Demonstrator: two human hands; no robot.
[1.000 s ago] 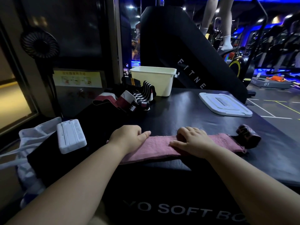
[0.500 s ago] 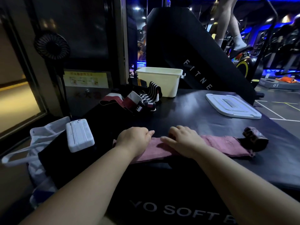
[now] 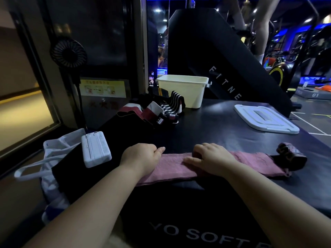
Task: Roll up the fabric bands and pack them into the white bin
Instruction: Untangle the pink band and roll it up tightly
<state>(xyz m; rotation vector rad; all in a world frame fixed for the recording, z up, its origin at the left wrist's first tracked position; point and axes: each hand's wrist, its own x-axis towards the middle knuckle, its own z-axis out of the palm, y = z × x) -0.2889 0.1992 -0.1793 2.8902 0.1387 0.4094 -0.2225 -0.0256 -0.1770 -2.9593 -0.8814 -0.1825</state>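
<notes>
Head view, forward and down, seemingly close over table

Upper left, a black fan stands beside a yellow sign. A white case lies on the counter's left edge, a white lid at right.

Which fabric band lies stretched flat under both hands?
The pink fabric band; the striped black-and-white bands sit heaped beside the white plastic bin.
</notes>
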